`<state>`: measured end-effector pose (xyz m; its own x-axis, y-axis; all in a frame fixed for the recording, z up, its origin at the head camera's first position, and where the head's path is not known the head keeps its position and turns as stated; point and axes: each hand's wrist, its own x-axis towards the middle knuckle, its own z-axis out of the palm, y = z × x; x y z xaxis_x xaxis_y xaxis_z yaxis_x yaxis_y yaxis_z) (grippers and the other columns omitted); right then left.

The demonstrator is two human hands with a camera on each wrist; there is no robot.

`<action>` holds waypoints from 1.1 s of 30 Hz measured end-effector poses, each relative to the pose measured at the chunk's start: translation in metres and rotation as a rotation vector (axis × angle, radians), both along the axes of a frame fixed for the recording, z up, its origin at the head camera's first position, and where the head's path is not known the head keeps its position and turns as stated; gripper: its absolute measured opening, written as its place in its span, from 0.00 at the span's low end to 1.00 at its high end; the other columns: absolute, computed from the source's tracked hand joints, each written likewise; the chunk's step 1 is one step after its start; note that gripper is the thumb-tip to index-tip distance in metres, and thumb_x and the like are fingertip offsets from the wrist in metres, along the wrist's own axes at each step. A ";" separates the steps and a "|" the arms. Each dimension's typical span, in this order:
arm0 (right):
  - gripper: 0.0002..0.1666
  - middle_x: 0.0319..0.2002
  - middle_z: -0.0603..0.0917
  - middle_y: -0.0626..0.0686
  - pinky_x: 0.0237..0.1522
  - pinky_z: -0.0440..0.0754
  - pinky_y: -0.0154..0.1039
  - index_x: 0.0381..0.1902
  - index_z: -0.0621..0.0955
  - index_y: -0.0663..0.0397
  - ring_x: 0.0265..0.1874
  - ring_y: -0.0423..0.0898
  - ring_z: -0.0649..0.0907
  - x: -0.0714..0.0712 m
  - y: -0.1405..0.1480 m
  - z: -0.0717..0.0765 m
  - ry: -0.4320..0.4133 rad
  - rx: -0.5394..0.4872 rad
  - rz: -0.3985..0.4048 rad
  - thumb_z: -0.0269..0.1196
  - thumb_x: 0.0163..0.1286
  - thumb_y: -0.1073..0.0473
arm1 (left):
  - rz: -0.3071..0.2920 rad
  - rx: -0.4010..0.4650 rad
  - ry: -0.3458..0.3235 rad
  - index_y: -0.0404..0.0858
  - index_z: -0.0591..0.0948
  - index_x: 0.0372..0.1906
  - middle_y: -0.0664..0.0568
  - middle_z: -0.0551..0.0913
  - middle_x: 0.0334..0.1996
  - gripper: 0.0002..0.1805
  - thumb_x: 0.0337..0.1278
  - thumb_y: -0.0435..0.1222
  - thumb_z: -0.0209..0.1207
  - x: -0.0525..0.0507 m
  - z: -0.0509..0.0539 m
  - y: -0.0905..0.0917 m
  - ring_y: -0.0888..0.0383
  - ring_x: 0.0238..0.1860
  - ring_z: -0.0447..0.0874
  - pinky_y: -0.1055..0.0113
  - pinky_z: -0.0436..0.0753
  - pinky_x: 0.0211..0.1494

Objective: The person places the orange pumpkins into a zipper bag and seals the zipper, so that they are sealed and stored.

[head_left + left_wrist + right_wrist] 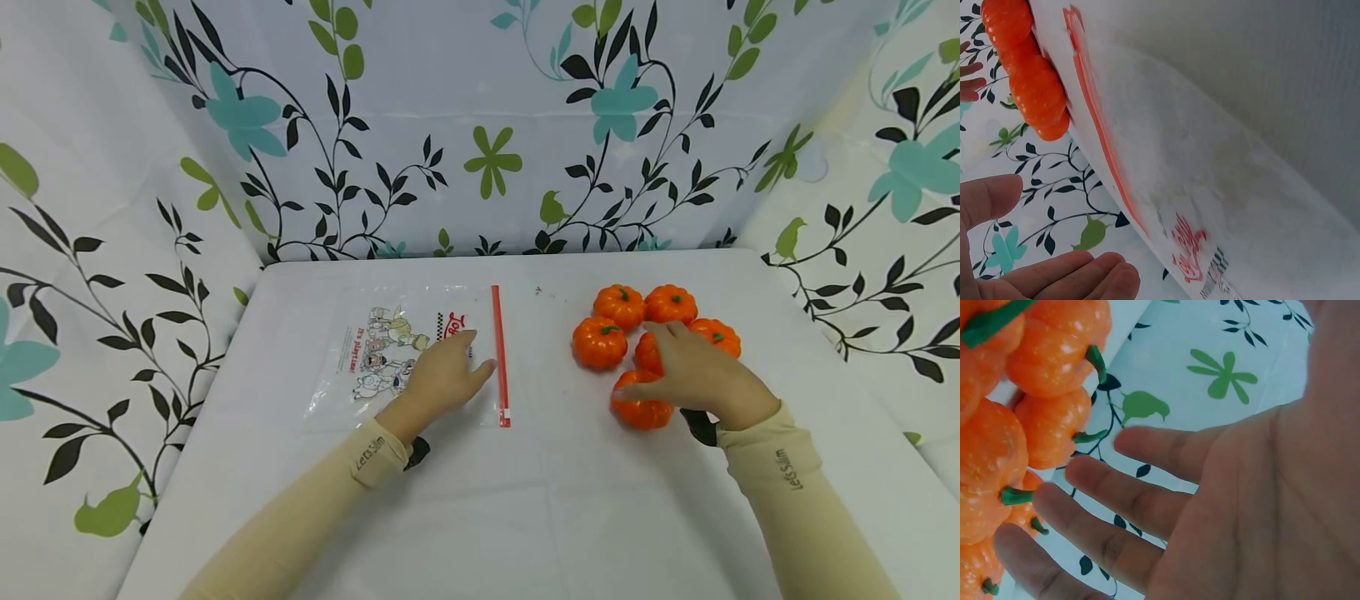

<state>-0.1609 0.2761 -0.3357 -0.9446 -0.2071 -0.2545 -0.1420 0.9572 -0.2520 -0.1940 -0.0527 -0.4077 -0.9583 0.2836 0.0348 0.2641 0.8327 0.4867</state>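
Note:
A clear plastic zip bag (390, 333) with printed cartoon animals lies flat on the table, its red zip strip (500, 350) along the right side. Over the bag hovers my left hand (442, 375), fingers extended and thumb apart; the left wrist view shows nothing in its grasp. Several small orange toy pumpkins (600, 343) with green stems cluster to the right. Above them is my right hand (697, 375), fingers spread and partly hiding some pumpkins. In the right wrist view the palm holds nothing, and the fingertips (1013, 540) appear close to the pumpkins; contact is unclear.
A white table (547, 517) bears everything. Behind it and at both sides hangs a white cloth (450, 83) with leaf, flower and bird prints. Beige sleeves (300, 517) cover both forearms.

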 end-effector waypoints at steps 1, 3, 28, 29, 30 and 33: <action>0.76 0.71 0.60 0.76 0.59 0.70 0.72 0.75 0.59 0.72 0.65 0.73 0.68 0.001 -0.001 -0.001 -0.002 0.004 0.004 0.67 0.48 0.19 | -0.011 -0.012 -0.012 0.30 0.73 0.69 0.39 0.76 0.66 0.34 0.67 0.49 0.59 0.001 -0.001 0.003 0.43 0.67 0.74 0.50 0.71 0.69; 0.71 0.68 0.64 0.74 0.59 0.72 0.70 0.72 0.64 0.71 0.63 0.71 0.70 0.004 -0.002 -0.003 0.005 0.022 0.019 0.72 0.48 0.24 | -0.038 -0.052 -0.025 0.28 0.74 0.67 0.38 0.77 0.65 0.33 0.67 0.49 0.59 0.001 -0.003 0.008 0.43 0.67 0.74 0.50 0.72 0.68; 0.46 0.53 0.79 0.66 0.47 0.81 0.60 0.60 0.77 0.65 0.44 0.63 0.79 0.009 -0.002 -0.026 0.076 0.204 0.115 0.81 0.40 0.64 | -0.038 -0.356 0.009 0.32 0.85 0.32 0.27 0.75 0.61 0.24 0.53 0.52 0.66 -0.001 -0.021 0.029 0.39 0.62 0.76 0.49 0.81 0.57; 0.46 0.53 0.80 0.66 0.48 0.81 0.60 0.60 0.76 0.66 0.44 0.62 0.79 0.009 -0.001 -0.027 0.073 0.199 0.112 0.81 0.40 0.64 | -0.040 -0.358 0.024 0.33 0.85 0.29 0.29 0.78 0.58 0.21 0.52 0.50 0.66 -0.001 -0.021 0.029 0.40 0.59 0.79 0.49 0.82 0.55; 0.46 0.53 0.80 0.66 0.48 0.81 0.60 0.61 0.76 0.66 0.43 0.62 0.80 0.009 -0.001 -0.028 0.066 0.194 0.107 0.80 0.41 0.64 | -0.044 -0.361 0.043 0.34 0.84 0.26 0.32 0.81 0.53 0.19 0.51 0.49 0.66 -0.001 -0.021 0.029 0.42 0.54 0.82 0.50 0.84 0.51; 0.49 0.54 0.81 0.66 0.50 0.81 0.59 0.64 0.74 0.66 0.44 0.59 0.80 0.008 0.000 -0.030 0.032 0.166 0.088 0.82 0.42 0.62 | -0.065 -0.379 0.105 0.35 0.83 0.23 0.44 0.84 0.31 0.13 0.49 0.42 0.67 -0.002 -0.020 0.030 0.51 0.32 0.84 0.54 0.85 0.35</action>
